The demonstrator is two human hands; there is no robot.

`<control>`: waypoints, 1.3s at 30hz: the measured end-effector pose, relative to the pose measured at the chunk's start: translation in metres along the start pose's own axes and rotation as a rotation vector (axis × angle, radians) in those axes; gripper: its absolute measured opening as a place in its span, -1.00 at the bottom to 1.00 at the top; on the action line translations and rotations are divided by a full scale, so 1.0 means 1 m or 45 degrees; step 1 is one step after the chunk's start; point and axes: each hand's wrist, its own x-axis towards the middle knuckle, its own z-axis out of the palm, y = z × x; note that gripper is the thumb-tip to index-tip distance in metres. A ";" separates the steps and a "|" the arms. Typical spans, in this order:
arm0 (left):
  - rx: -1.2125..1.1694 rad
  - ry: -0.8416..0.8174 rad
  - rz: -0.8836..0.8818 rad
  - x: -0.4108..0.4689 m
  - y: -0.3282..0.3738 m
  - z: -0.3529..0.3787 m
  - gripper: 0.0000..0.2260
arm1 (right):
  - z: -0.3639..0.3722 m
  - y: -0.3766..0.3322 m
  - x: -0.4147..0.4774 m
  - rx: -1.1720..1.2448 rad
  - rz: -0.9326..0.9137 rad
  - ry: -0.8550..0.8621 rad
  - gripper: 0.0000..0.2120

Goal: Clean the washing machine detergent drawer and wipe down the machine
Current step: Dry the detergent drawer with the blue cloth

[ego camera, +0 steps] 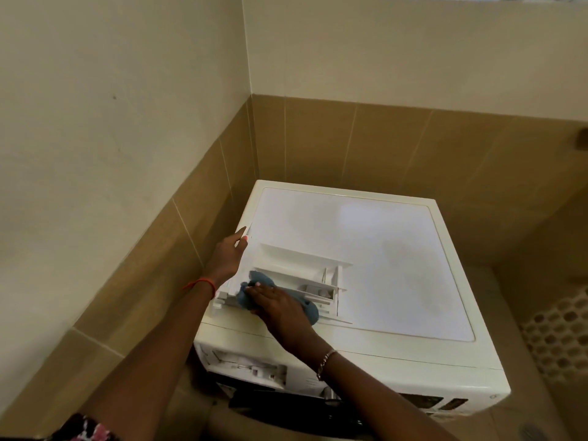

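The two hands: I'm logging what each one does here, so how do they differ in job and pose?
The right hand presses a blue cloth flat onto the detergent drawer; the left hand holds no cloth and grips the drawer's far end. The right hand lies palm down, the left curls round the edge. Both touch the drawer, which lies on top of the washing machine.

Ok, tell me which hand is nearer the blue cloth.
Right. The right hand presses on the blue cloth inside the detergent drawer; the left hand grips the drawer's far left end, clear of it.
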 end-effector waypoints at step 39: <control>-0.166 -0.055 -0.123 -0.002 0.004 0.004 -0.63 | -0.028 0.003 0.042 -0.110 -0.005 -0.091 -0.63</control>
